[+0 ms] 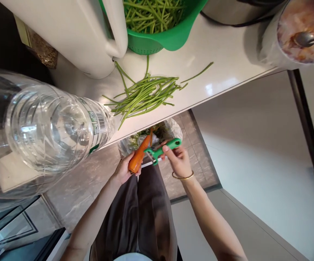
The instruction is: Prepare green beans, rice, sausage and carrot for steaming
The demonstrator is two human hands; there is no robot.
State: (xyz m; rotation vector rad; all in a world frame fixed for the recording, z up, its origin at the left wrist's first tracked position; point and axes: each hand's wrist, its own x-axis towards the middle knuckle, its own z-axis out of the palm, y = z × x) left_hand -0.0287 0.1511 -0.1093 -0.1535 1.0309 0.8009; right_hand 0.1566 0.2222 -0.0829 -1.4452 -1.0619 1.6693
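- Head view, far left: a large clear bottle [50, 130] stands by the left end of the tabletop's [216, 81] front edge.
- Left grip [122, 169]: closed around the thick end of the carrot.
- Carrot [138, 156]: held off the tabletop, just past its front edge and above a lined bin [174, 127], thin end pointing away from the body. It lies in the left grip, near the right one. It should feel firm and fairly light, likely slippery when damp; the thick end seems the safest hold.
- Green stems [148, 95]: heaped near that front edge, likely bendy.
- Green peeler [159, 152]: its head is at the carrot's side; contact cannot be told. Probably light and stiff, best held by the handle.
- Right grip [180, 163]: thumb and fingers pinch the peeler's handle.
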